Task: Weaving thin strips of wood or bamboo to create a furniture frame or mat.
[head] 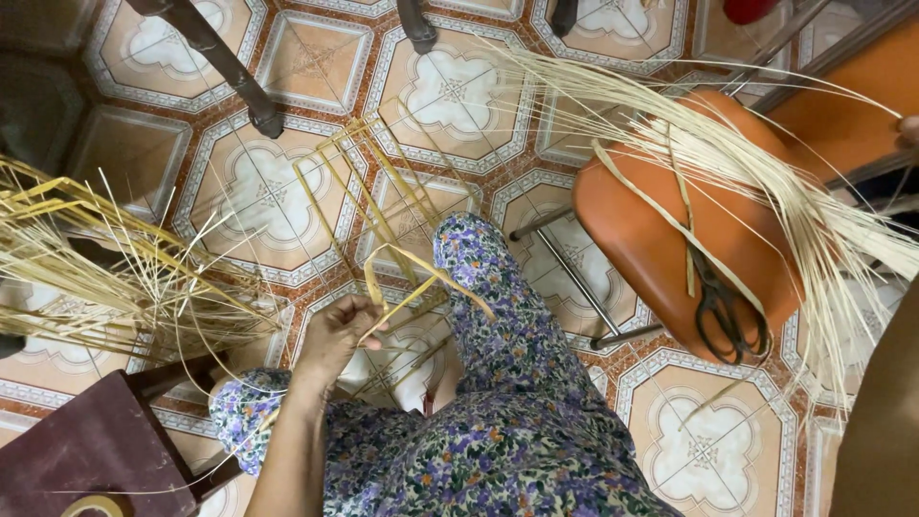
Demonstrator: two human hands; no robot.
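Already, the left hand (337,335) is pinching flat yellow palm-leaf strips (397,287) over the flowered knee, a partly plaited open lattice (369,191) fanning toward the tiled floor (268,191); most strands are lying loose. Whether the right hand at the frame edge is gripping, I cannot tell.

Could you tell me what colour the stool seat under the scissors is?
The stool seat is orange, clearest in the head view, with dark scissors lying on it.
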